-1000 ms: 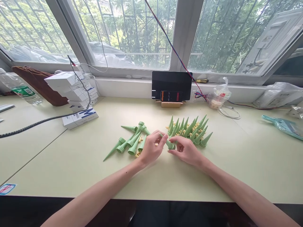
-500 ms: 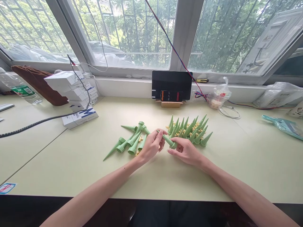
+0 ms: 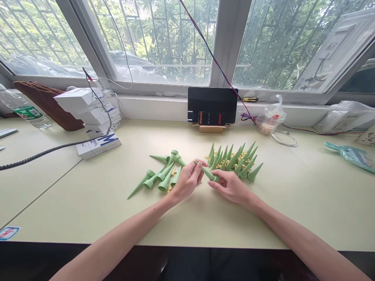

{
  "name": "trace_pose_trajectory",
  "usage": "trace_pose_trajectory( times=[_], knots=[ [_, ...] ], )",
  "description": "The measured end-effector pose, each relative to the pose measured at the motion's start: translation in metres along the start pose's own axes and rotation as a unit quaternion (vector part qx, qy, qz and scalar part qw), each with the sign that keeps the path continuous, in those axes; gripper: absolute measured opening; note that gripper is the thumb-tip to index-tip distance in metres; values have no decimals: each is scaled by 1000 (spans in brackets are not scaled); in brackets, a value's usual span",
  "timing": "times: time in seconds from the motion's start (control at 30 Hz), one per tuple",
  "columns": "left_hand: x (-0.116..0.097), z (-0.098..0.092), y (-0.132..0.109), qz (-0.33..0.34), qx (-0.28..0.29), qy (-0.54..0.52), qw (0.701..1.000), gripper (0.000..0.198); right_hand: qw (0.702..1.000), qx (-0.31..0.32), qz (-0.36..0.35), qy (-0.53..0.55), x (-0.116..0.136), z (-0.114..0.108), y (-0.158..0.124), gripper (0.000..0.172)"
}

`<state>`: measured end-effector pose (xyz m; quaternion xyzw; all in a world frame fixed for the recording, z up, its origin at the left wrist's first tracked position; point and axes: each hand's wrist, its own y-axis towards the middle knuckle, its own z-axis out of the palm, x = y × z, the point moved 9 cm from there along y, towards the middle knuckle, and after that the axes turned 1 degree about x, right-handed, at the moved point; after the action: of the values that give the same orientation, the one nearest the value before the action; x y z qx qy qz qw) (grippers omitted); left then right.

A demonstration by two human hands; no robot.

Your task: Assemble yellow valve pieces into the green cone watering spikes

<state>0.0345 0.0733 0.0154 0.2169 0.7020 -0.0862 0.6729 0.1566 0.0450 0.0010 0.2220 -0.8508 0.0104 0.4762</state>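
Note:
A green plastic plant-watering spike (image 3: 208,173) is held between my two hands over the table. My left hand (image 3: 189,178) is closed around its narrow pointed part. At the wide capped end, my right hand (image 3: 230,186) grips with thumb and fingers; that end is partly covered by them. Left of my left hand lies a loose pile of green spikes (image 3: 164,171), with some small yellow valve pieces (image 3: 174,171) among them. Beyond my right hand, several spikes (image 3: 234,158) stand point-up in close rows, with yellow pieces between them.
Behind the spikes, a phone (image 3: 212,118) showing a timer leans against a black tablet (image 3: 212,99). White boxes (image 3: 98,145) and a plastic bottle (image 3: 29,111) are at the left. A knotted plastic bag (image 3: 271,119), a white cable (image 3: 284,139) and a teal dustpan (image 3: 348,154) lie to the right.
My right thumb and fingers have closed in slightly on the wide end of the spike, covering more of it. My left hand stays almost still.

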Motion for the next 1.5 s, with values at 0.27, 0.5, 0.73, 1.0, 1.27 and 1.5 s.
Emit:
trace_pose_trajectory(
  times=[0.27, 0.5, 0.73, 1.0, 1.27, 1.5],
  knots=[
    [1, -4, 0, 28, -17, 60, 998, 35, 998, 3, -38, -54, 4, 2, 0, 25],
    [10, -4, 5, -15, -11, 34, 999, 34, 996, 27, -45, -71, 6, 8, -1, 39],
    [16, -8, 7, -45, -19, 69, 996, 41, 997, 35, -30, -56, 3, 9, -2, 22],
    [18, -7, 6, -49, -2, 135, 990, 37, 996, 34, -22, -83, -2, 14, -2, 29],
    [-4, -12, 2, 61, -51, 302, 950, 10, 996, 17, 8, -82, -6, 12, 0, 34],
    [-9, 7, -2, 106, 31, 461, 881, 11, 997, -5, 8, -75, -6, 9, 0, 42]
  ],
)
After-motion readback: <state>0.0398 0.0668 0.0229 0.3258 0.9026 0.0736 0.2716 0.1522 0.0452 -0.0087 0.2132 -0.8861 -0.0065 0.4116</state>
